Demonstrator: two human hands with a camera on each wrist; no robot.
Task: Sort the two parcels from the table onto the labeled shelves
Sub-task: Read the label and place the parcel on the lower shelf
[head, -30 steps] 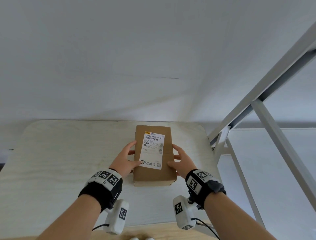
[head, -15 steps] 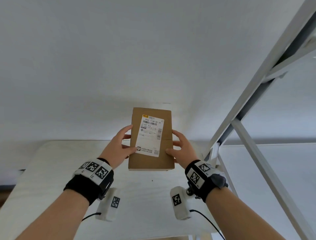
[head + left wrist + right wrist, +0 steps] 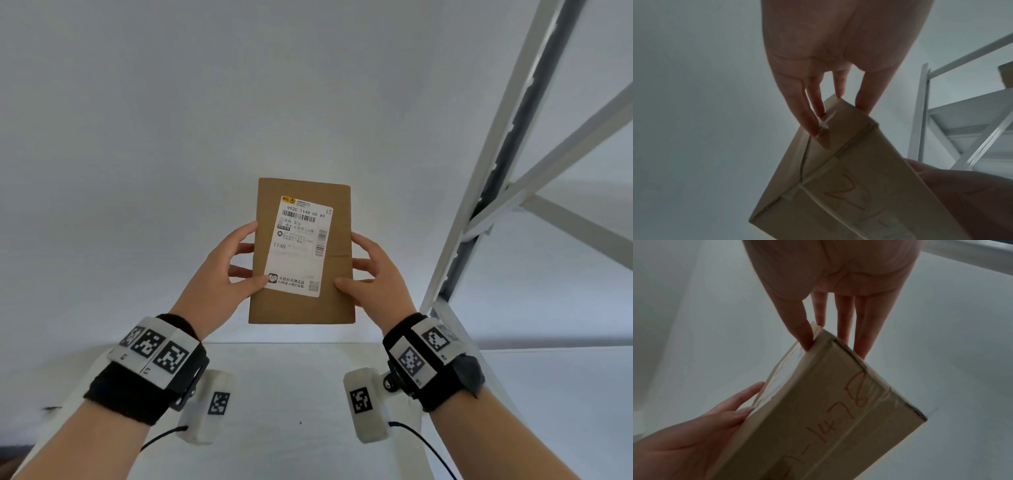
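Note:
A brown cardboard parcel (image 3: 339, 270) with a white shipping label (image 3: 299, 246) is held upright in the air above the table (image 3: 301, 404), its label facing me. My left hand (image 3: 236, 270) grips its left edge, thumb on the label face and fingers behind. My right hand (image 3: 363, 277) grips the right edge the same way. In the left wrist view the parcel (image 3: 838, 178) shows its taped underside with orange handwriting. The right wrist view shows the parcel (image 3: 818, 410) with both hands on it. A second parcel is not in view on the table.
A white metal shelf frame (image 3: 493, 192) with diagonal braces rises at the right, close to my right hand. In the left wrist view the shelf boards (image 3: 970, 113) show, with a brown box corner (image 3: 1006, 73) on an upper level. A plain white wall is behind.
Both hands have lifted the parcel off the table and tilted it upright, label toward me. The view has risen, so the table now lies lower in the frame.

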